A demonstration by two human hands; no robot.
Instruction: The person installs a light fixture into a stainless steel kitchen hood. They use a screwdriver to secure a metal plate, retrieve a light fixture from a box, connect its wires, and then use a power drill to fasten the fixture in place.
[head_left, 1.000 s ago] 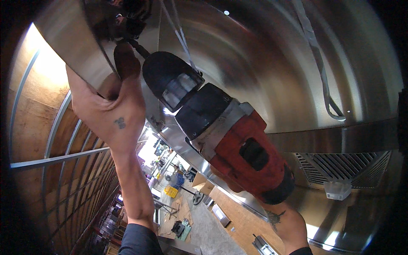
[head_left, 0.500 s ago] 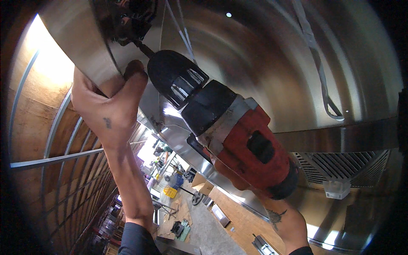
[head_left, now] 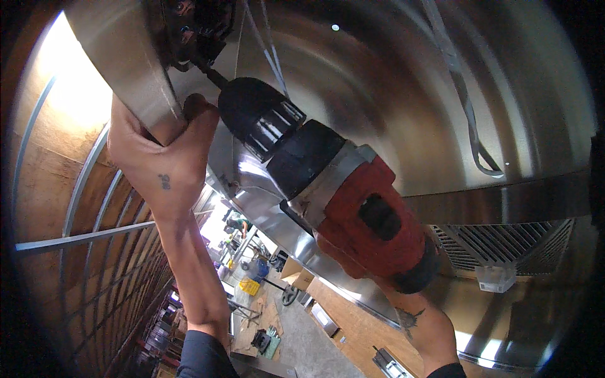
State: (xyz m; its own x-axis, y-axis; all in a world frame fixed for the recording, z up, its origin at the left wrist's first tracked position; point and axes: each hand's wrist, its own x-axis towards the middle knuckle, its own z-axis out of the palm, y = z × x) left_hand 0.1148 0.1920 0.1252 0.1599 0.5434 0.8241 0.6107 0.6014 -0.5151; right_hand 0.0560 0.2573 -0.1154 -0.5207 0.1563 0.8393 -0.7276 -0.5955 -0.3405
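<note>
Since a second ago, the left hand [head_left: 161, 160] has slid down the sheet-metal strip [head_left: 120, 60], and the drill [head_left: 328, 183] has shifted a little to the right. Its fingers are clamped on the strip's lower edge, thumb [head_left: 195, 116] pressed just beside the chuck. Whether the right hand [head_left: 419, 321] has its fingers together cannot be told; it sits hidden under the red body, gripping the tool. Long axis runs from lower right to upper left, bit [head_left: 211, 72] pointing up-left into a dark bracket [head_left: 195, 25] against the shiny metal duct [head_left: 391, 82].
</note>
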